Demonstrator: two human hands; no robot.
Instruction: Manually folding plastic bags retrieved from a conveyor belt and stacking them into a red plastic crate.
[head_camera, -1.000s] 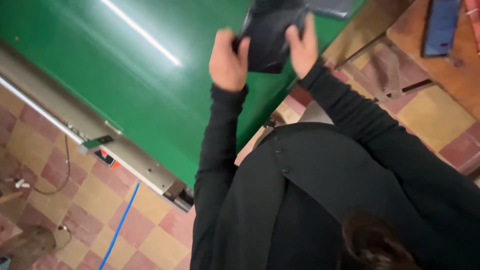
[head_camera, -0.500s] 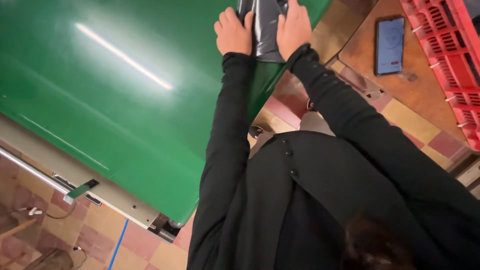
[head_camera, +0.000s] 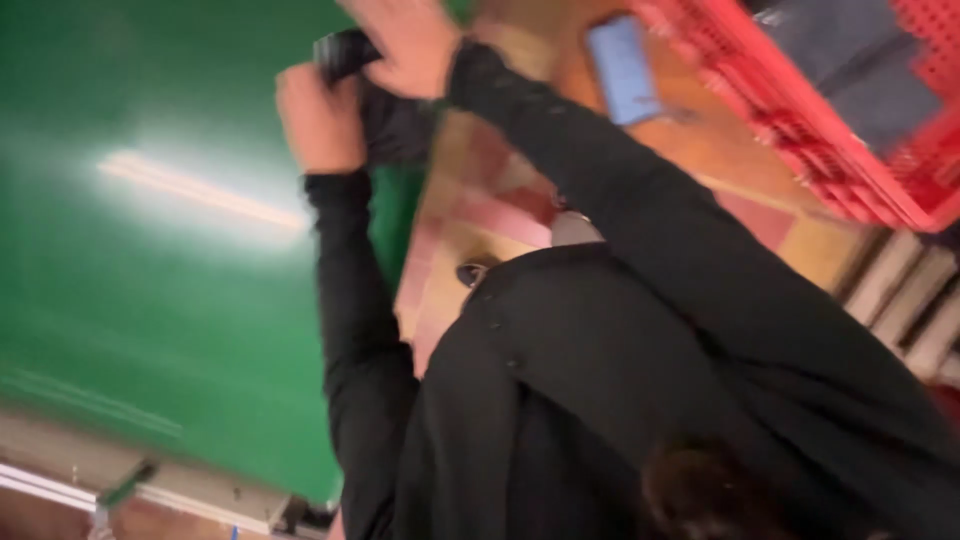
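Both my arms, in black sleeves, reach out over a green table top (head_camera: 180, 300). My left hand (head_camera: 318, 122) grips a black piece of cloth (head_camera: 392, 125) from the left. My right hand (head_camera: 405, 42) holds the same cloth from above, at its bunched upper end (head_camera: 343, 52). The cloth hangs between my hands at the green table's right edge. The picture is blurred, so the fingers show poorly.
A red plastic crate (head_camera: 800, 130) holding dark grey fabric (head_camera: 850, 60) stands at the upper right. A flat blue phone-like object (head_camera: 622, 70) lies on a wooden surface (head_camera: 700, 140) beside it. Checked floor tiles (head_camera: 470, 230) show below. The table's metal edge rail (head_camera: 150, 485) runs along the bottom left.
The view has swung left and down. My hands have lifted the black cloth off the table and bunched it at the table's right edge. More of the red crate shows.
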